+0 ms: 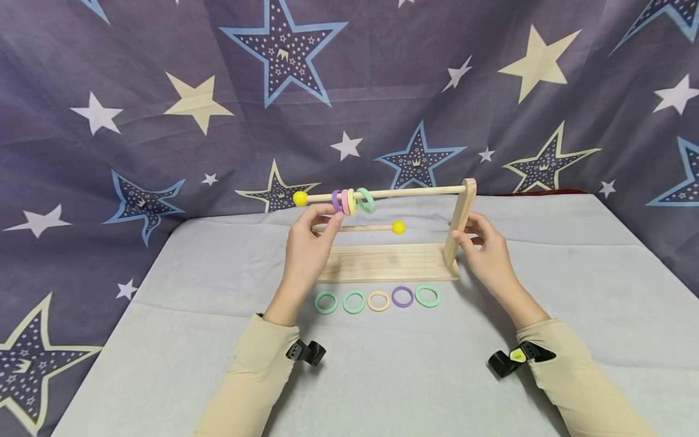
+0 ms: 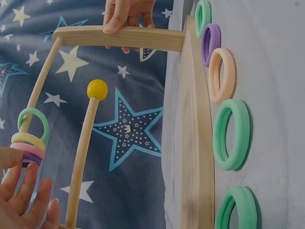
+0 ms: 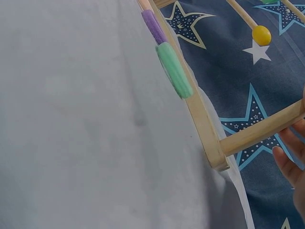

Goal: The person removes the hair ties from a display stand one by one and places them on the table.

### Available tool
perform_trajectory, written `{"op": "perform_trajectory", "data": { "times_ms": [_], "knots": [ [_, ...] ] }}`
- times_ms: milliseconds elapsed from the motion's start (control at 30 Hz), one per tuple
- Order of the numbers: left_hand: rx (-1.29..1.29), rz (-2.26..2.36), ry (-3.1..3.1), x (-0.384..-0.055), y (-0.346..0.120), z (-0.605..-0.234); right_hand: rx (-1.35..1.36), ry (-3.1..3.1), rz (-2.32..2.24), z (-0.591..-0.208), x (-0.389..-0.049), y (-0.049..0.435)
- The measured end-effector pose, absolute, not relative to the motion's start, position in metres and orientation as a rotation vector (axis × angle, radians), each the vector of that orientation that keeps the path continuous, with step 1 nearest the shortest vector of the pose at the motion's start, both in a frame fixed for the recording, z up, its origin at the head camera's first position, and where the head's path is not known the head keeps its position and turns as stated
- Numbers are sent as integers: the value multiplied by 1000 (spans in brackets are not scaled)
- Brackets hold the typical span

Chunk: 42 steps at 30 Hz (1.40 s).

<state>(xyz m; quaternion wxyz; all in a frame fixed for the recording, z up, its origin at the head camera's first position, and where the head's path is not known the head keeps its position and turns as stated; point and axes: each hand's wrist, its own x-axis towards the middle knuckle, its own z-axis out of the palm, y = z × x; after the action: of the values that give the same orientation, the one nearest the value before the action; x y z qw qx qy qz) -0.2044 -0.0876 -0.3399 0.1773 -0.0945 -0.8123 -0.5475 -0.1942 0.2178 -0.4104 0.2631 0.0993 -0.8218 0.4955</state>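
Beige sleeves [image 1: 248, 376], a black camera [image 1: 307, 352] at each wrist, stretch over a pale cloth [image 1: 398, 376] toward a wooden stand. The left hand [image 1: 308, 243] pinches a purple ring [image 1: 336, 201] on the upper rod [image 1: 420, 191], near the yellow ball [image 1: 300, 198] at its end; a pink ring [image 1: 344, 203], a yellow ring [image 1: 352, 203] and a green ring [image 1: 372, 203] hang beside it on the upright's side. The right hand [image 1: 488, 250] grips the upright [image 1: 462, 212], thumb on the near face, fingers behind. Between the hands, a lower rod [image 1: 371, 228] runs above the base [image 1: 388, 264], tipped by another ball [image 1: 398, 226]. Just before the base I count five loose rings [image 1: 379, 310] in a row: green, green, peach, purple, green. Star-printed fabric [image 1: 306, 133] hangs behind.
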Motion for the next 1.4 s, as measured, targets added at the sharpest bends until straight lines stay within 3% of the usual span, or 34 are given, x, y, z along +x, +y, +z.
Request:
{"op": "perform_trajectory", "data": {
  "times_ms": [1400],
  "knots": [
    [-178,-1389,-2159,-200,-122,-339,272,-2206,1349,-411,-194,217]
  ]
}}
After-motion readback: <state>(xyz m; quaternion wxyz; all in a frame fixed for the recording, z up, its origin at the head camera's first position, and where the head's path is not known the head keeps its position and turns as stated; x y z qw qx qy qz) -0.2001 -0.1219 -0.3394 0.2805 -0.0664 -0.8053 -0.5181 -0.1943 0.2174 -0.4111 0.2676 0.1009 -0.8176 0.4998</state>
